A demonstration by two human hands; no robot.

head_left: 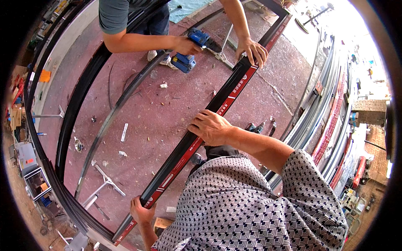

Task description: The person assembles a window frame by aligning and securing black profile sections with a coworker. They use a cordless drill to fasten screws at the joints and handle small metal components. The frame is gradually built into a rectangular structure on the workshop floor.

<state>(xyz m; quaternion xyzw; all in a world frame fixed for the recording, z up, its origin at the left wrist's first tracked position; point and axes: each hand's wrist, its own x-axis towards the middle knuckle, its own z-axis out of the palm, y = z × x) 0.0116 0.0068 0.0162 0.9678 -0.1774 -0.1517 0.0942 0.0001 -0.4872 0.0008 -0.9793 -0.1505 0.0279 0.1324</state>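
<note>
A long black metal profile (173, 167) with red printed film along its side runs diagonally in front of me, from lower left to upper right. My left hand (142, 211) is closed around its lower-left part, thumb and fingers at the two edges. Farther up, my right hand (209, 127) lies over the top of the profile, its fingers curled across the far edge. Opposite me a co-worker holds a blue cordless drill (200, 38) in one hand, apart from the profile. The co-worker's other hand (253, 52) presses on the profile's upper part.
Curved-looking black frame bars (79, 100) and a grey strip (106, 119) stretch across the left. A metal stand (106, 182) is below them on the littered reddish floor (167, 108). Another drill (256, 126) lies beyond my right forearm; bundled profiles (320, 104) line the right side.
</note>
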